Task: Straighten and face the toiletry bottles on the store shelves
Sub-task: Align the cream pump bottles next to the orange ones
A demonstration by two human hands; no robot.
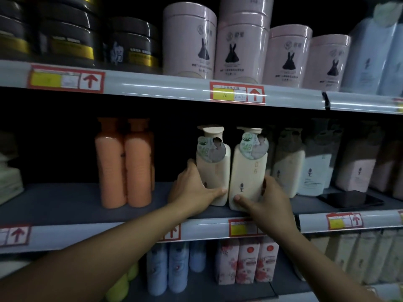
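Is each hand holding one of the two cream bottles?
Yes, the left hand grips the left cream bottle and the right hand grips the right cream bottle on the middle shelf.

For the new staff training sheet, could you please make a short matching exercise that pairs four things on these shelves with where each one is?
Things:
1. pink canisters
2. orange bottles
3. cream bottle with the front label
4. dark phone

Places:
A. lying flat on the middle shelf, right of the cream bottles
B. gripped by the right hand
C. upper shelf, centre
D. middle shelf, left of the left hand

Pairs: 1-C, 2-D, 3-B, 4-A
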